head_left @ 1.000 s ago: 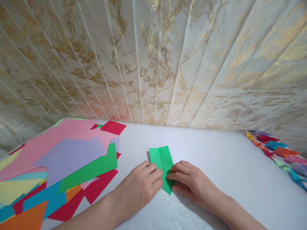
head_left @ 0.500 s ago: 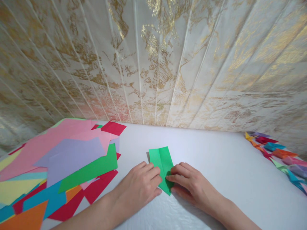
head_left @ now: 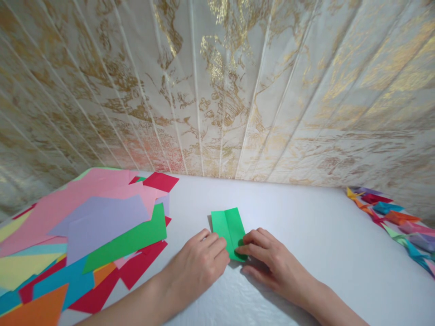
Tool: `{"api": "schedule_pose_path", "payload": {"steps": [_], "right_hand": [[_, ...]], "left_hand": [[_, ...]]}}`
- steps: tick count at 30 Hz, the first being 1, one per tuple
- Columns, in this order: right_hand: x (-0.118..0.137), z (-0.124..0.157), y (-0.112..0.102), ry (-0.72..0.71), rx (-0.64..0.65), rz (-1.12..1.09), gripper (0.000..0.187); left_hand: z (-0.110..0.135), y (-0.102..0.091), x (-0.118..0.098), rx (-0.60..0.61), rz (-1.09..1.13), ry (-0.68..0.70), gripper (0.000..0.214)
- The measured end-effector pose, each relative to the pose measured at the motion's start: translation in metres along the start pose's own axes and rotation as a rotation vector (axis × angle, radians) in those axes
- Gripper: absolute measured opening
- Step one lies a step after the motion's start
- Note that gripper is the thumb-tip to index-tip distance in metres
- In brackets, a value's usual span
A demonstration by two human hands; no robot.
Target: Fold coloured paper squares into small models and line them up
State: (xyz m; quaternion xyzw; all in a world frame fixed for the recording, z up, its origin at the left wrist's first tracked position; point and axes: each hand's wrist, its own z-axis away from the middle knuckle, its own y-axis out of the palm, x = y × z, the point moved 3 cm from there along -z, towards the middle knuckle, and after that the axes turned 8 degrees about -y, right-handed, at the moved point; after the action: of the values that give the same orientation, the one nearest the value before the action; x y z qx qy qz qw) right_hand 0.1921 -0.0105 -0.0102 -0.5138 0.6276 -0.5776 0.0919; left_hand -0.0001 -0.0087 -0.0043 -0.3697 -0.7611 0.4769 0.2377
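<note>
A small green folded paper (head_left: 229,226) lies on the white table (head_left: 306,235), with a crease running down its middle. My left hand (head_left: 199,267) rests at its near left edge, fingers curled and pressing on the paper. My right hand (head_left: 268,262) is at the near right edge, its fingertips pinched together on the paper's near end, which is folded up under them. The near end of the paper is hidden by my fingers.
A spread pile of coloured paper sheets (head_left: 84,235) covers the table's left side. A row of folded paper pieces in several colours (head_left: 390,219) lies along the right edge. A gold-patterned white wall (head_left: 217,90) stands right behind the table.
The paper's pointed near end, which stuck out below my hands, has been folded up and now lies short under my fingertips. Both hands shifted slightly toward the paper.
</note>
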Motion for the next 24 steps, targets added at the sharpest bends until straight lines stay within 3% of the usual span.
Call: {"api": "schedule_pose_path", "payload": {"steps": [5, 12, 19, 24], "right_hand": [[-0.007, -0.006, 0.003, 0.174, -0.106, -0.032, 0.012], [-0.009, -0.014, 0.006, 0.363, -0.096, -0.007, 0.016], [-0.003, -0.026, 0.013, 0.434, -0.112, 0.133, 0.027], [-0.003, -0.025, 0.011, 0.452, -0.08, 0.11, 0.018]], "left_hand": [[0.004, 0.005, 0.004, 0.022, 0.193, -0.271, 0.013], [0.002, 0.007, 0.012, 0.147, 0.366, -0.547, 0.016], [-0.002, 0.007, 0.012, 0.152, 0.346, -0.626, 0.02], [0.0, 0.012, 0.017, 0.176, 0.377, -0.642, 0.015]]}}
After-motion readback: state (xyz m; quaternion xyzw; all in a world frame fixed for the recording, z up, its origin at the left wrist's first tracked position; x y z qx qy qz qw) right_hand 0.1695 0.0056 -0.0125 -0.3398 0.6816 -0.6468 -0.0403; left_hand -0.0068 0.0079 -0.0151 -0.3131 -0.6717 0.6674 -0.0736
